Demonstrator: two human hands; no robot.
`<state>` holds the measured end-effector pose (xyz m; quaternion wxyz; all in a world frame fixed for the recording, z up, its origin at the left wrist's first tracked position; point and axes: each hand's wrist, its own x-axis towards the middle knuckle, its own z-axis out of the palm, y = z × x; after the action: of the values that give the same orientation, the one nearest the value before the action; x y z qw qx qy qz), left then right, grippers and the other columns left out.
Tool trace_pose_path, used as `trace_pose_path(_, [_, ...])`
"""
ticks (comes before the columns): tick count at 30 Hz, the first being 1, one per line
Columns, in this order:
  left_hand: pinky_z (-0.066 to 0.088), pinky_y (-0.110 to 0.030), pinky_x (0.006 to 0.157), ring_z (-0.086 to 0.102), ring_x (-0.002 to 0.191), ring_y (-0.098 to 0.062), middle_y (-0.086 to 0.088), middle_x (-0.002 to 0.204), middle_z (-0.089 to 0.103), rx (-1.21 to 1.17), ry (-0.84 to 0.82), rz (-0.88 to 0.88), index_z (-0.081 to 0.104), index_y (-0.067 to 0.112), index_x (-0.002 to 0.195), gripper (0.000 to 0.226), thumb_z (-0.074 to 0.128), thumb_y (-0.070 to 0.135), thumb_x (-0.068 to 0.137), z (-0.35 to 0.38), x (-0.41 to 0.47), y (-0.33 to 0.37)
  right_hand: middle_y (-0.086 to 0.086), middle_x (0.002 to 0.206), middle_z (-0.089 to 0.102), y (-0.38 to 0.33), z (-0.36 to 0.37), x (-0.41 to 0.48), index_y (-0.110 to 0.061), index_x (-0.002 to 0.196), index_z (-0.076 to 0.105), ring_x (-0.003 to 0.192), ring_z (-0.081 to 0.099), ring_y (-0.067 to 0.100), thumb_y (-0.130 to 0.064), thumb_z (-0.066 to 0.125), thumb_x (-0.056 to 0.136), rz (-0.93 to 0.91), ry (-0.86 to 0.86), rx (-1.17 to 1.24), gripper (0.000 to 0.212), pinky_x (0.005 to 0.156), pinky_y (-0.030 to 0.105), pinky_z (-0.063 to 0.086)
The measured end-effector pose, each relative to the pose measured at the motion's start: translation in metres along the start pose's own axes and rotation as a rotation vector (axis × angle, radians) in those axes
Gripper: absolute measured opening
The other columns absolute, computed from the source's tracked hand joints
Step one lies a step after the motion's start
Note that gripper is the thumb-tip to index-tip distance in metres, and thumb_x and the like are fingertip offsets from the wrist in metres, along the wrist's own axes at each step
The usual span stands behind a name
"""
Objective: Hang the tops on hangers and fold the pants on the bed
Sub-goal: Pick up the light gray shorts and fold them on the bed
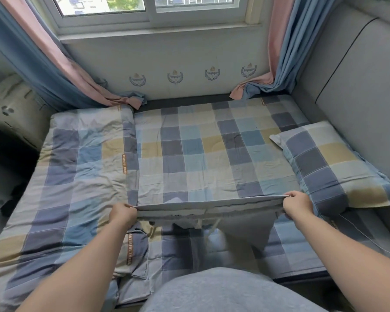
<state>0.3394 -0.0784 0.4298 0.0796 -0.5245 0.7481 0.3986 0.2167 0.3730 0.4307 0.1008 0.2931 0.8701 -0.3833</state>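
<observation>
Grey pants, 6 o'clock over bed: fingers of left hand and right hand are pinching its ends; folding is seemingly only beginning.

A single wide-angle camera, worn on the person's head, gives the only view. It looks forward and steeply down over the bed, whose checked sheet fills the middle of the frame. It faces the wall with the window, which lies along the top edge. The camera sits close. Both forearms come in from the bottom corners, and the person's grey-clad body fills the bottom centre. The left hand and right hand grip the grey pants, which stretch across the lower middle. A pillow lies at the right and a folded quilt at the left.
</observation>
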Motion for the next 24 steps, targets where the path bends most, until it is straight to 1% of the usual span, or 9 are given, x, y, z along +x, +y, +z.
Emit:
trace_pose_path(2, [0.057,-0.047,0.079,0.064,0.071,-0.036,-0.025,0.093,0.061,-0.242,-0.071,-0.155,0.055,0.003,0.093,0.012,0.043,-0.001,0.097,0.005,-0.008,-0.001,0.018,0.096,0.066,-0.001,0.004,-0.005,-0.013,0.091,0.067,0.079,0.063,0.036,-0.003,0.04,0.094,0.153,-0.083,0.224,0.029,0.054,0.038,0.058])
trace_pose_path(4, [0.055,-0.042,0.072,0.059,0.068,-0.032,-0.022,0.084,0.056,-0.387,-0.105,-0.266,0.047,0.004,0.096,0.01,0.039,-0.002,0.099,0.007,-0.013,-0.001,0.015,0.089,0.062,-0.002,0.008,-0.009,-0.014,0.091,0.065,0.066,0.059,0.03,-0.003,0.034,0.097,0.245,-0.159,0.364,0.034,0.044,0.029,0.052])
trace_pose_path(6, [0.055,-0.038,0.065,0.055,0.069,-0.031,-0.019,0.083,0.052,-0.458,-0.127,-0.33,0.045,0.005,0.103,0.008,0.039,0.001,0.101,0.005,-0.015,-0.002,0.014,0.085,0.061,-0.004,0.008,-0.013,-0.015,0.085,0.065,0.063,0.056,0.028,-0.002,0.031,0.099,0.275,-0.191,0.417,0.039,0.038,0.025,0.049])
trace_pose_path(9, [0.049,-0.021,0.038,0.057,0.063,-0.025,-0.017,0.083,0.054,-0.459,-0.231,-0.36,0.047,0.004,0.091,0.014,0.039,0.002,0.102,-0.001,-0.017,-0.008,0.011,0.078,0.057,-0.002,0.007,-0.015,-0.015,0.08,0.064,0.058,0.053,0.023,0.0,0.036,0.099,0.341,-0.227,0.502,0.038,0.031,0.016,0.039])
trace_pose_path(13, [0.036,-0.011,0.03,0.06,0.04,-0.014,-0.012,0.074,0.059,-0.558,-0.386,-0.43,0.055,0.004,0.089,0.021,0.038,0.003,0.1,-0.009,-0.02,-0.013,0.008,0.07,0.05,-0.001,0.002,-0.013,-0.015,0.079,0.063,0.027,0.043,0.006,-0.001,0.037,0.099,0.395,-0.234,0.523,0.036,0.03,0.008,0.028])
trace_pose_path(16, [0.036,-0.013,0.027,0.051,0.028,-0.013,-0.011,0.046,0.052,-0.783,-0.389,-0.482,0.052,0.001,0.075,0.031,0.032,-0.001,0.099,-0.017,-0.016,-0.011,0.009,0.069,0.057,0.005,-0.005,-0.007,-0.013,0.082,0.068,0.038,0.049,0.016,0.002,0.035,0.092,0.215,-0.096,0.277,0.037,0.035,0.015,0.035])
trace_pose_path(17, [0.037,-0.014,0.027,0.049,0.027,-0.012,-0.009,0.045,0.051,-0.861,-0.378,-0.492,0.051,0.003,0.074,0.033,0.032,0.0,0.101,-0.02,-0.015,-0.009,0.012,0.07,0.061,0.007,-0.008,-0.005,-0.012,0.083,0.069,0.046,0.054,0.023,0.003,0.038,0.089,0.13,-0.047,0.193,0.034,0.04,0.02,0.038])
trace_pose_path(20, [0.037,-0.013,0.028,0.044,0.028,-0.01,-0.005,0.059,0.047,-1.004,-0.298,-0.491,0.048,0.009,0.073,0.036,0.032,0.003,0.105,-0.019,-0.012,-0.004,0.016,0.076,0.067,0.012,-0.014,-0.003,-0.013,0.079,0.068,0.067,0.066,0.036,0.006,0.042,0.081,-0.02,-0.019,0.069,0.031,0.05,0.028,0.041])
trace_pose_path(24, [0.037,-0.014,0.028,0.039,0.023,-0.01,-0.007,0.065,0.042,-1.054,-0.245,-0.457,0.044,0.01,0.071,0.038,0.028,0.003,0.105,-0.006,-0.015,-0.007,0.012,0.079,0.067,0.01,-0.009,-0.007,-0.013,0.081,0.068,0.054,0.063,0.026,0.006,0.038,0.086,0.049,-0.068,0.152,0.035,0.04,0.022,0.042])
